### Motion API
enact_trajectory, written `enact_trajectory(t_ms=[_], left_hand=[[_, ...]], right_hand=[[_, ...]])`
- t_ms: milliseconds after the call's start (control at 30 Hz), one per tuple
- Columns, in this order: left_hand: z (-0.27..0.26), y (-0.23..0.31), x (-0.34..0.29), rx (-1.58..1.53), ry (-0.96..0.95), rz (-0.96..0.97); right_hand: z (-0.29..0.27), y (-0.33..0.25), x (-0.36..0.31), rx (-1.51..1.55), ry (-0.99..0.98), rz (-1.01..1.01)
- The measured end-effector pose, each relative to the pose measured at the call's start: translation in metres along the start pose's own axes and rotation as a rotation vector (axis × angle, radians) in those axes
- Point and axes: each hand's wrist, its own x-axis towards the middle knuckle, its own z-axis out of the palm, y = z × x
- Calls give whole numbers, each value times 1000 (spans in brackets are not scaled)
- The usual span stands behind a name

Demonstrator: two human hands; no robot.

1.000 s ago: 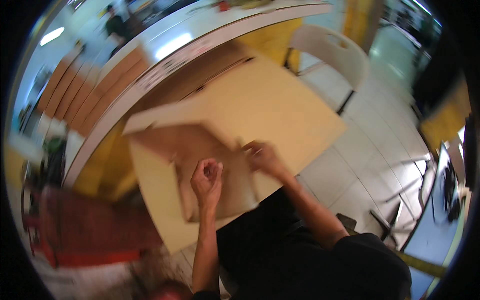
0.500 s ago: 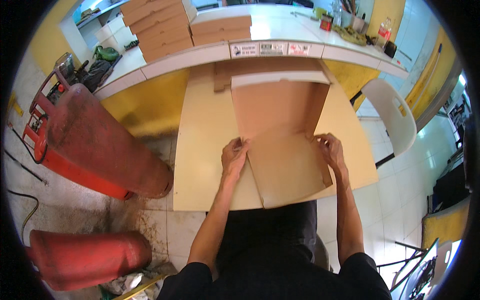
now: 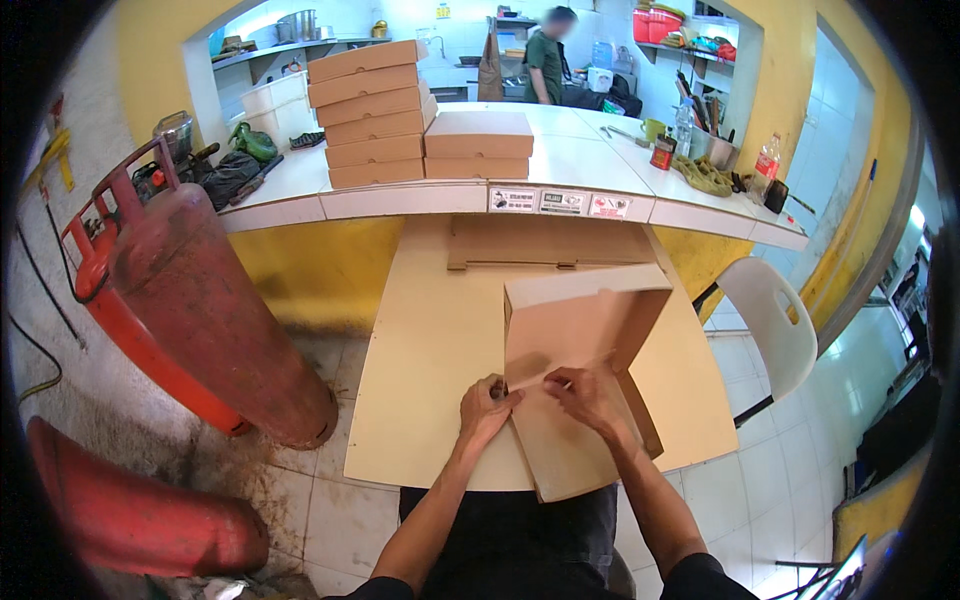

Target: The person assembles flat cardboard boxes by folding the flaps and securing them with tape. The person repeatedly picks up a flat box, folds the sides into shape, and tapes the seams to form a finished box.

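Yellow wall behind cream counter, paint dirty near bottom. Wide opening in it, white tiled ledge along sill, slightly curved by lens. Kitchen beyond: white tiled back wall, left shelf, right shelf. Left side wall pale, scuffed. Floor light square tiles, stained at left, glossy at right. Off-white folding chair, dark legs, just right of counter. Bright light at far right edge.
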Motion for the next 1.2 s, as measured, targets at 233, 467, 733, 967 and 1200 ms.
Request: enact_trajectory(t_ms=[233, 467, 733, 967, 1200], left_hand=[[-5, 5, -12, -41, -46, -25], [-6, -15, -19, -33, -24, 262], [-10, -28, -14, -191, 72, -95], [-21, -5, -20, -656, -68, -354], [-5, -17, -18, -756, -40, -360]], right_hand=[[29, -7, 33, 404, -447, 356], [24, -20, 49, 88, -516, 232], [42, -36, 47, -212, -261, -10], [55, -40, 36, -494, -107, -80], [59, -27, 23, -293, -39, -97]])
